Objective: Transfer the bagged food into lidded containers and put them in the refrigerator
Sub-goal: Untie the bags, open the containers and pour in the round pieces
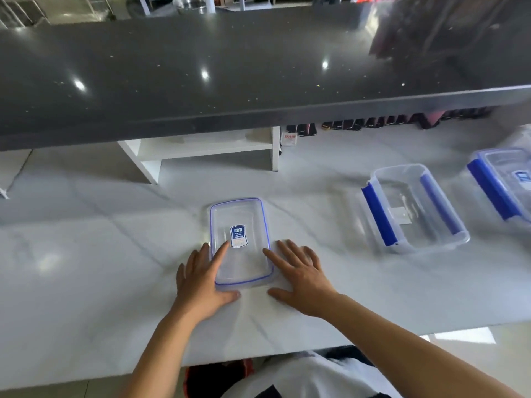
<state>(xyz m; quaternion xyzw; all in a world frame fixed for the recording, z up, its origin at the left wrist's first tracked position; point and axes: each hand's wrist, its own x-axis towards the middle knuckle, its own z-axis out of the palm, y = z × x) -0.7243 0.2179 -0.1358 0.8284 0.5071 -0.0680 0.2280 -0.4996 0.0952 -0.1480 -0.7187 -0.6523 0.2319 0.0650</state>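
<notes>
Both flat-fingered, left hand [201,282] and right hand [301,280] flank the lid [244,214]; nearby container [413,208] lies empty.

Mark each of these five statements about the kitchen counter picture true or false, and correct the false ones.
1. The left hand and the right hand both lie flat with straight fingers. True.
2. The clear lid between the hands carries a blue label. True.
3. The open box stands to the left of the lid. False: it stands to the right of it.
4. The open box is filled with food. False: no food shows in it.
5. The worktop under the hands is white. True.
</notes>
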